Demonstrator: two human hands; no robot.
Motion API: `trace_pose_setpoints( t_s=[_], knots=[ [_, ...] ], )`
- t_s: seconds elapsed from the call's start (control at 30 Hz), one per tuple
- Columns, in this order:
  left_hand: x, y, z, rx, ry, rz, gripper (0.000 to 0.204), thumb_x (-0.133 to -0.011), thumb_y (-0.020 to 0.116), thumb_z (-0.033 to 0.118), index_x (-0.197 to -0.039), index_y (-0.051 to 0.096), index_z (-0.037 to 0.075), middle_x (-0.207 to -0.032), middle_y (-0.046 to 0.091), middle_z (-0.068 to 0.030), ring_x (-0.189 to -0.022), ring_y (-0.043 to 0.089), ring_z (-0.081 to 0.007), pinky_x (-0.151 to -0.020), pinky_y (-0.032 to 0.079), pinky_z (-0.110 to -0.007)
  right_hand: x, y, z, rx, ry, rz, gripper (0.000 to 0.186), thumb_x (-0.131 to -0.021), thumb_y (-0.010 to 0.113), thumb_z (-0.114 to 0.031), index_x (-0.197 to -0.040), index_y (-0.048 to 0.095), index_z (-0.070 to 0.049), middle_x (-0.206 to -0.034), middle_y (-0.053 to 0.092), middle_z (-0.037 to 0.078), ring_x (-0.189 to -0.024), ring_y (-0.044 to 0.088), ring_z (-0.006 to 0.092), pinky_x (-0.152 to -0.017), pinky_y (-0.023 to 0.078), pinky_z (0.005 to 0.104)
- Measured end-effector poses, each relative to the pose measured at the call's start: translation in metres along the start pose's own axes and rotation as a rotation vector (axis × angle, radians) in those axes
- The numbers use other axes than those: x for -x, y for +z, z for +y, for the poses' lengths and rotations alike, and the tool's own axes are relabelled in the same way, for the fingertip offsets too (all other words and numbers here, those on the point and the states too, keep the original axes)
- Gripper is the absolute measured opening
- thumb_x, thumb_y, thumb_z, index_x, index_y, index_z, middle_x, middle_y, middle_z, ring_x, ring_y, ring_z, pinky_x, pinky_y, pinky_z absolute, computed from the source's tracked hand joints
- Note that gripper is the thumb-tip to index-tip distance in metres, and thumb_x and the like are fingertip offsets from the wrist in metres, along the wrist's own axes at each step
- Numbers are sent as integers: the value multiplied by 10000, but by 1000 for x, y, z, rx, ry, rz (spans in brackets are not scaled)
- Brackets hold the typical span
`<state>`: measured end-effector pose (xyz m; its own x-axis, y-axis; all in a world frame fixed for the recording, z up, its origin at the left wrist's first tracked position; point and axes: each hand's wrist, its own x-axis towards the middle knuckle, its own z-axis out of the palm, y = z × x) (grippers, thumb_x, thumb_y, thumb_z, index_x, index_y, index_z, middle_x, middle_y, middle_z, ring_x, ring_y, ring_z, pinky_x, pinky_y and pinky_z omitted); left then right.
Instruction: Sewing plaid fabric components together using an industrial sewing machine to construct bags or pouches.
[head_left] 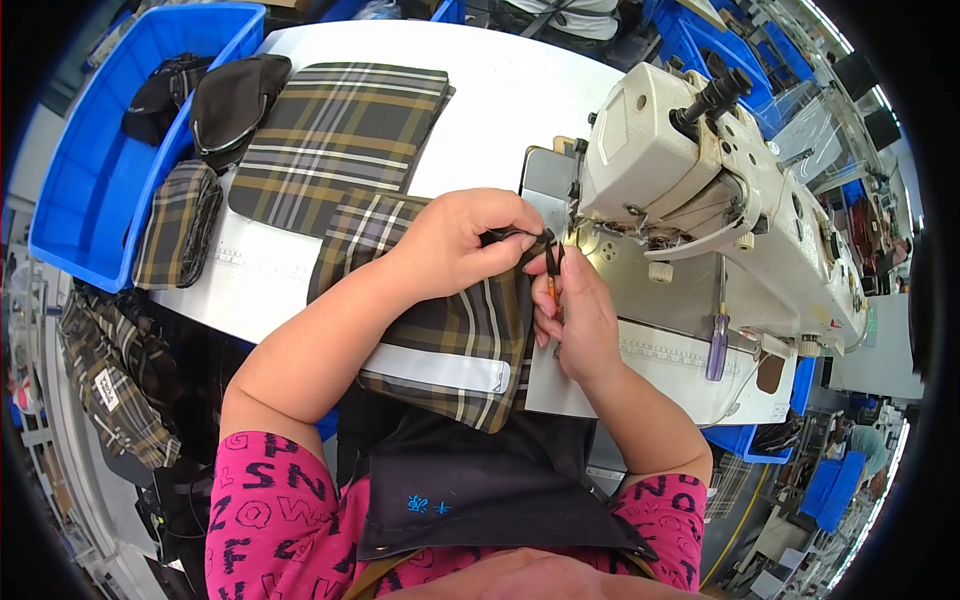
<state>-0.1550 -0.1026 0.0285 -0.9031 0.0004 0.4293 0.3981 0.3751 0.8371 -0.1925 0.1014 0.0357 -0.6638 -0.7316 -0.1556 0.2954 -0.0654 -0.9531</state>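
My left hand [465, 245] is closed in a pinch on the dark edge of a plaid fabric piece [440, 320], beside the sewing machine's needle area. My right hand [580, 315] grips a small black-and-orange tool [554, 285], its dark tips up against the pinched edge; my fingers hide much of it, and I cannot make out its exact kind. The piece is brown, black and white, with a white strip [435, 368] across its lower part. It lies over the table's near edge, towards my lap. The white sewing machine [650, 150] stands just right of both hands.
Flat plaid panels [340, 130] lie on the white table [500, 70]. Left of them are a black zipped pouch [235, 105], a folded plaid bundle [180, 225] and a blue bin [95, 190]. A purple-handled screwdriver [717, 345] rests near the machine bed. Plaid items [120, 385] hang at left.
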Motion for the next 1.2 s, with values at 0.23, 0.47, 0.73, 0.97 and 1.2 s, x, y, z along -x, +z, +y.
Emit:
trace_pose_setpoints(
  t_s=[0.23,0.47,0.73,0.97,1.2],
  knots=[
    [-3,-1,15,-307,241,33,171,-784,684,-16,-942,675,49,-983,739,-80,-846,684,-260,-715,554,-351,0,0,-2,14,11,27,410,-1124,336,-377,-1065,550,-33,-701,424,-32,-513,354,41,-465,383,217],
    [-2,5,10,-328,240,36,178,-787,685,-14,-948,667,60,-971,737,-52,-814,678,-239,-686,546,-352,1,0,-5,-10,30,67,357,-1110,407,-341,-1003,564,-38,-669,428,-48,-503,351,32,-460,374,212],
    [0,5,6,-304,189,-12,172,-827,673,5,-993,677,49,-977,733,-73,-840,688,-259,-730,553,-348,-4,-7,-1,-16,53,91,291,-1078,517,-303,-898,565,-78,-629,413,-74,-494,338,23,-457,333,211],
    [2,4,4,112,-135,-61,133,-934,646,74,-1046,683,13,-961,723,-60,-864,667,-146,-785,532,-299,-5,-4,1,-36,20,89,284,-1077,522,-300,-900,569,-84,-624,418,-73,-505,345,26,-471,329,212],
    [1,3,15,67,-169,-64,159,-934,682,152,-1053,696,46,-891,719,-91,-814,692,-203,-751,540,-326,-6,-5,2,-46,10,61,292,-1085,497,-308,-917,568,-79,-622,421,-67,-504,350,30,-475,332,210]
  ],
)
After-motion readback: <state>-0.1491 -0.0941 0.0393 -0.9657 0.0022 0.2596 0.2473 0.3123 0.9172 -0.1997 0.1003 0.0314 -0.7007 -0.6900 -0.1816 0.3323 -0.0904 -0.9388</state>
